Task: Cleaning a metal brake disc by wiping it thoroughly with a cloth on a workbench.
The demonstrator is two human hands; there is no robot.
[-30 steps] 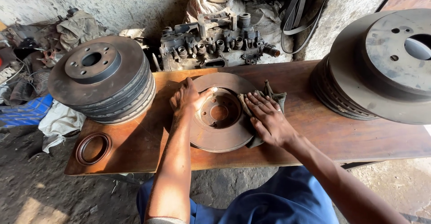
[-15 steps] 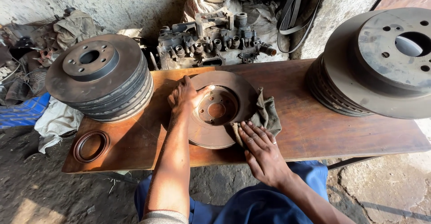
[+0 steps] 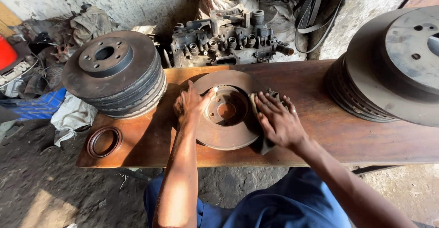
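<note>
A rusty brown brake disc [image 3: 226, 129] lies flat on the wooden bench [image 3: 315, 132], its hub side up. My left hand [image 3: 191, 105] rests on the disc's left rim and hub edge, fingers curled over it. My right hand [image 3: 278, 120] presses a dark dirty rag [image 3: 265, 144] flat against the disc's right side. The rag is mostly hidden under my palm, with bits showing at the far and near ends.
A stack of grey brake discs [image 3: 114, 72] stands on the bench's left end, a rubber seal ring [image 3: 104, 141] near its front left corner. Another disc stack [image 3: 393, 68] fills the right. A greasy engine part [image 3: 228, 40] sits behind on the ground.
My right hand with the rag has slid from the disc's near right edge up onto its right side. My left hand stays on the disc's left.
</note>
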